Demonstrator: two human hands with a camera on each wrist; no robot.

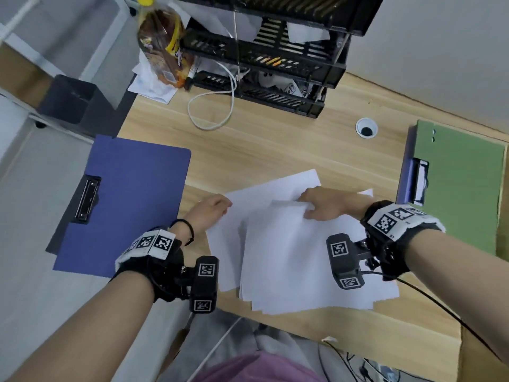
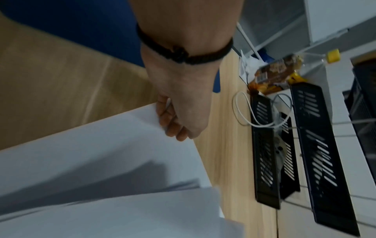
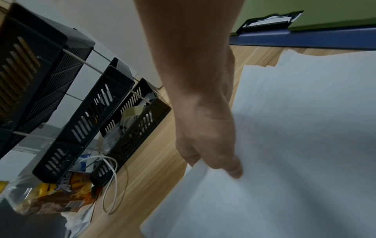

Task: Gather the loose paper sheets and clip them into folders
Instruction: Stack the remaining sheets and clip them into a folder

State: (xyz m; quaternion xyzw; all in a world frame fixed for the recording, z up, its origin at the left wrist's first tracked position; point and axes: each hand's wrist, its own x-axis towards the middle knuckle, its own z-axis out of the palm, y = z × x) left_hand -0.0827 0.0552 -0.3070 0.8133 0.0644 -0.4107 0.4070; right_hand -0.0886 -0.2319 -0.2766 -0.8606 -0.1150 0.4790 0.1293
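The loose paper sheets [image 1: 297,252] lie fanned and askew in the middle of the desk [image 1: 275,150], and both hands have taken hold at their far edges, which looks like the way to draw them into one square stack. The right hand [image 1: 327,204] pinches the far corner of an upper bunch, thumb on top and fingers tucked under, so that this corner arches up off the rest; the grip seems meant to lift or slide those sheets over the ones below. The left hand [image 1: 210,213] holds the far left corner of a lower sheet, its fingers [image 2: 173,127] curled under the edge in the left wrist view, probably to steady that side or bring it inward to meet the other bunch. The near edges of the sheets are stepped and uneven, so the gathering appears only partly done. A blue folder [image 1: 124,202] lies open to the left with its clip [image 1: 86,198] facing up, partly overhanging the desk edge, and a green folder [image 1: 457,186] lies to the right with its own clip [image 1: 420,180]; both are within easy reach, likely set out to receive the stack once squared. Neither visibly holds any of the loose sheets yet.
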